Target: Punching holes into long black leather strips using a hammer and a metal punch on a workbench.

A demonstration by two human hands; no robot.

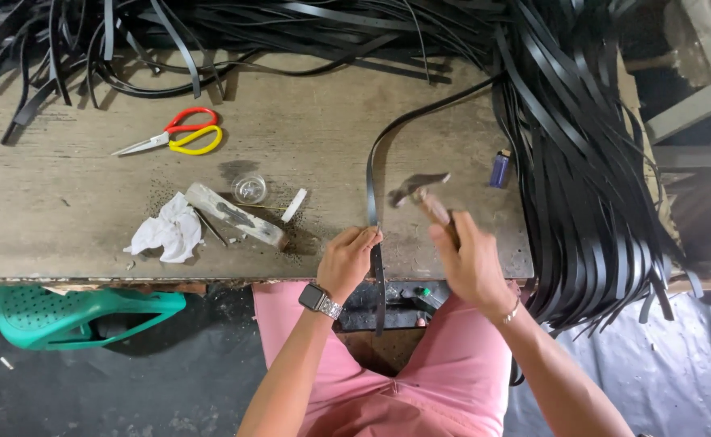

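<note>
Black strap (374,212) lies on wooden bench (64,210), pinched at its edge by left hand (347,260). Right hand (470,263), fist closed on hammer (422,194), head raised just right of strap. Lighter (499,168) beyond hammer; scissors (179,135), white rag (165,231) well left. Strap pile (582,162) looks unworked, so prob. early.

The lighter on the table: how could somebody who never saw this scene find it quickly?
Start at the wooden table and go to its right side, by the hanging black straps. The lighter stands just left of them, beyond the raised hammer: small, blue-purple, the only such colour there.
</note>
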